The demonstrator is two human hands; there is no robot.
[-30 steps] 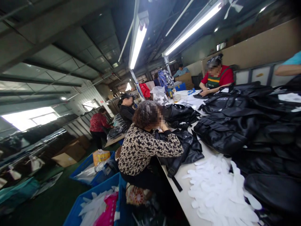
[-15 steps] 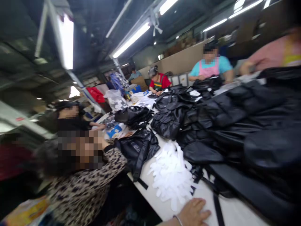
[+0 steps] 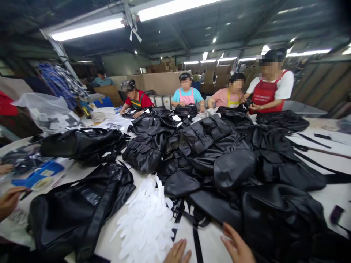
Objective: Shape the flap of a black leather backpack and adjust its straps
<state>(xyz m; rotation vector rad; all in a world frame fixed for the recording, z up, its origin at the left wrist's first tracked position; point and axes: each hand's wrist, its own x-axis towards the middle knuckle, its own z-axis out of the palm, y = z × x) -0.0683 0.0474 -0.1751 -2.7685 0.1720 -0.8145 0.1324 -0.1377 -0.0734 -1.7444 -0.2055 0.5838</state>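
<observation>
My left hand (image 3: 177,252) rests at the bottom of the head view, fingers stretched out, on the white table beside a pile of white, glove-like pieces (image 3: 145,223). To its right my right hand (image 3: 237,245) is raised with fingers apart, in front of a black backpack (image 3: 282,215); I cannot tell whether it touches it. Neither hand holds anything. Between the hands a black strap (image 3: 196,241) runs down the pale tabletop. Behind them lies a big heap of black leather-like backpacks (image 3: 211,146).
Another black backpack (image 3: 74,204) lies at the left, near a co-worker's hand (image 3: 11,201) and a blue tape dispenser (image 3: 41,174). Several co-workers work along the far side, one in a red apron (image 3: 264,93). A clear plastic bag (image 3: 49,111) stands at the back left.
My view has swung to the right and levelled. My right hand has come into view. My left hand still lies near the white pile, and the co-worker in the leopard-print top is mostly out of sight.
</observation>
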